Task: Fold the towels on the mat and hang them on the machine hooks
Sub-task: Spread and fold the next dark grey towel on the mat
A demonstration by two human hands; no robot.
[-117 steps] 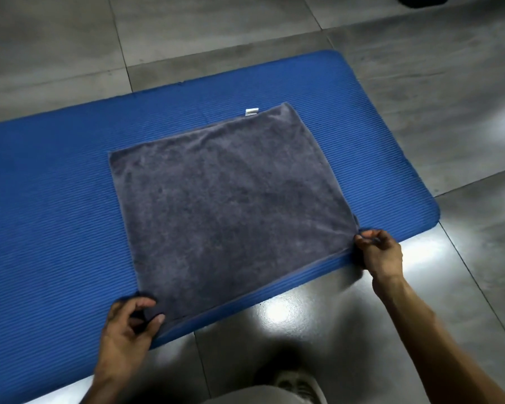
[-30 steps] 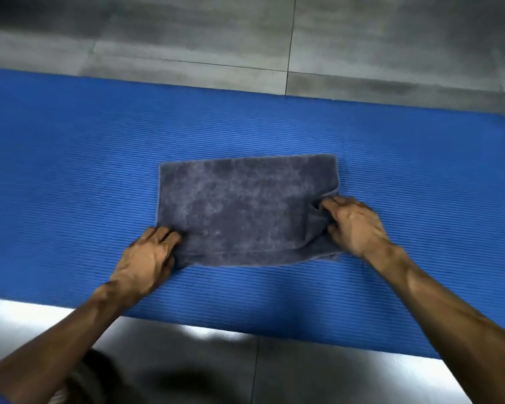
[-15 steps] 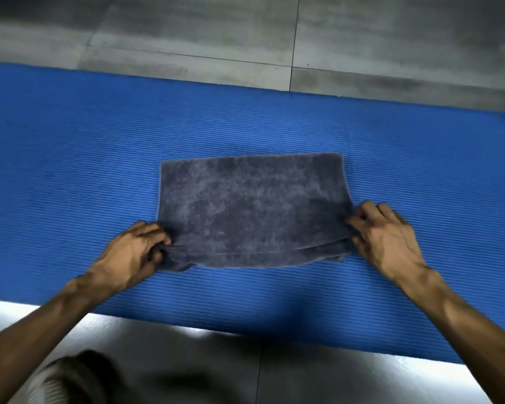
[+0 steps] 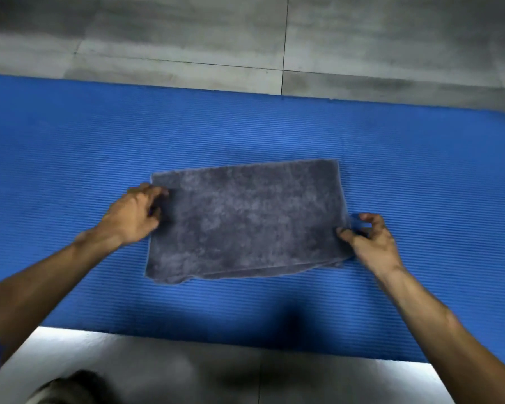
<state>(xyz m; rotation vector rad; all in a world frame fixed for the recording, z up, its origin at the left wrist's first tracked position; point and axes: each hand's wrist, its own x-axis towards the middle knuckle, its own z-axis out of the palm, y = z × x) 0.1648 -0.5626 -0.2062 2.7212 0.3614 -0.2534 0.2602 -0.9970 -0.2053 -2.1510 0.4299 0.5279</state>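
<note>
Since a moment ago, left hand (image 4: 133,212) slid up towel (image 4: 245,217) edge (right hand (image 4: 368,240) pinching).

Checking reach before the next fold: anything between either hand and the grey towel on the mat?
Nothing visible. The left hand is at the grey towel's left edge and the right hand is at its right edge; only the blue mat lies around them.

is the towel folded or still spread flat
Folded. The towel lies on the mat as a doubled rectangle, with a second layer's edge peeking out along its near side.
</note>
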